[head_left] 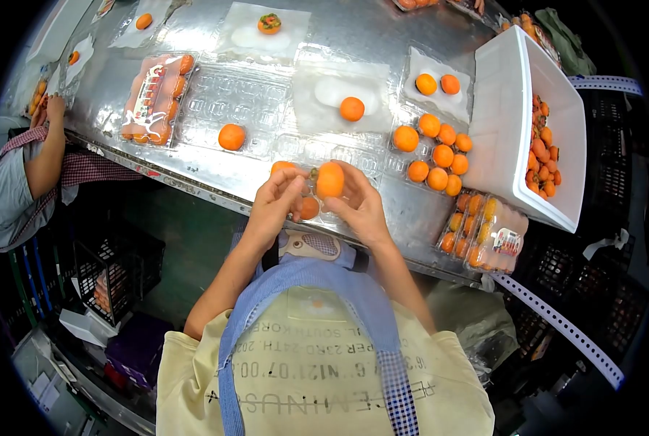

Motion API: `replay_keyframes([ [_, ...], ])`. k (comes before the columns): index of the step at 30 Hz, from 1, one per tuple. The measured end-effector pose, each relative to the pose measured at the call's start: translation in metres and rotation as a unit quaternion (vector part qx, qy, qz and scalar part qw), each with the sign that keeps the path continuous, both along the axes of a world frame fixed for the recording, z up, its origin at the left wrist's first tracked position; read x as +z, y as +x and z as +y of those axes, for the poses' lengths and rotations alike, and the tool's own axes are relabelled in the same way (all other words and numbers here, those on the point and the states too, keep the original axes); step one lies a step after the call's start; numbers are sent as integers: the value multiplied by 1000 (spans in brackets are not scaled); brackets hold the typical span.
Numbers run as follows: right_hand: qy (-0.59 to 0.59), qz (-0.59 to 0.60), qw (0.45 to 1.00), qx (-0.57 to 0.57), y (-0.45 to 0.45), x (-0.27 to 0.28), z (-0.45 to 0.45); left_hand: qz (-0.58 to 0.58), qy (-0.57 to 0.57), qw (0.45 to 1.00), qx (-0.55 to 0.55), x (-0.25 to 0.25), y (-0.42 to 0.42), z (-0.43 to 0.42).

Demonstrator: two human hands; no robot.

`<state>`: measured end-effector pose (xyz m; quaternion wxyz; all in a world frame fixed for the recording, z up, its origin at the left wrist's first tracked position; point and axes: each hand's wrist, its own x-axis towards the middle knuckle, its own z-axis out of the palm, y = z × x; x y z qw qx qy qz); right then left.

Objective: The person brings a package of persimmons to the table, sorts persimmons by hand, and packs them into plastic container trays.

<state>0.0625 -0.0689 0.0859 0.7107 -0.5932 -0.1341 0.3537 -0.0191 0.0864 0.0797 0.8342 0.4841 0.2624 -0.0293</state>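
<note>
An orange persimmon (330,180) is held up in my right hand (361,208), its thumb and fingers around the right side. My left hand (276,202) is beside it with thumb and fingers drawn together close to the fruit's dark green calyx. Whether a small piece is pinched there I cannot make out. Below the hands lies another persimmon (309,208) near the table edge, and one more (283,167) shows behind my left fingers. A clear plastic tray (339,152) sits just beyond my hands.
Several persimmons fill a clear tray (441,156) on the right, beside a white foam box (499,109) of fruit. Closed packs (150,102) (495,243) stand left and right. Single persimmons lie on the metal table (204,51) and wrappers. A co-worker's arm (41,160) is at far left.
</note>
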Motion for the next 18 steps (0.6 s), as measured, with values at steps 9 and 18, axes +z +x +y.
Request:
replay_keyframes([
  [9,-62,-52,997,-16,7,-9,-9,18,27,999,-13,1,0,-2],
  [18,-274,-308,900,-145,70,-11,-79,38,29,999,-4,-10,0,-2],
])
